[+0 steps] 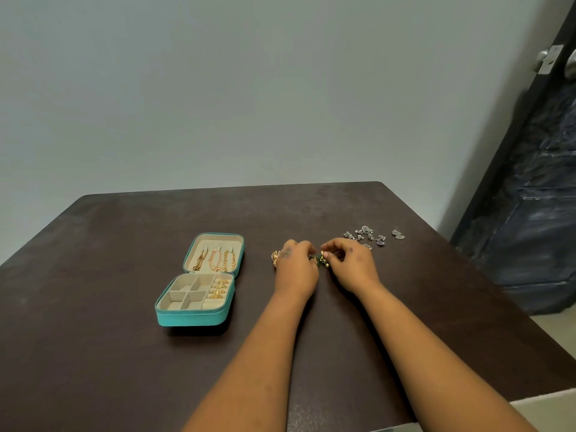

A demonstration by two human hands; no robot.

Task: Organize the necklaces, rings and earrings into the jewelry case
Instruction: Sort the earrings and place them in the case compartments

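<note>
Table (124, 353): a dark brown top is seen, set against a pale wall, with both forearms stretched over it.

Case (193, 316): a teal jewelry case is laid open on the left part of the table, lid tipped back, well apart from the hands.

Necklaces (215, 260): three gold chains are hung side by side inside the lid.

Rings (219, 288): several gold rings are slotted into the padded rolls along the right side of the tray; the square compartments beside them are lined in cream.

Left hand (296, 269): it is held palm down just over the table, fingers curled toward the right hand; its fingertips are hidden from view, so what they grip cannot be told for certain.

Right hand (350, 265): thumb and forefinger are pinched on a small green and gold earring (321, 260), the other fingers being bent loosely behind.

Earring: it is held between the two hands, just above the tabletop, to the right of the case.

Gold pieces (276, 258): a small gold cluster is seen just beside the left hand, partly covered by it; it is probably more earrings.

Silver earrings (371, 236): a scatter of small silver pieces is spread on the table beyond the right hand, with one pair (398, 234) lying slightly apart to the right.
</note>
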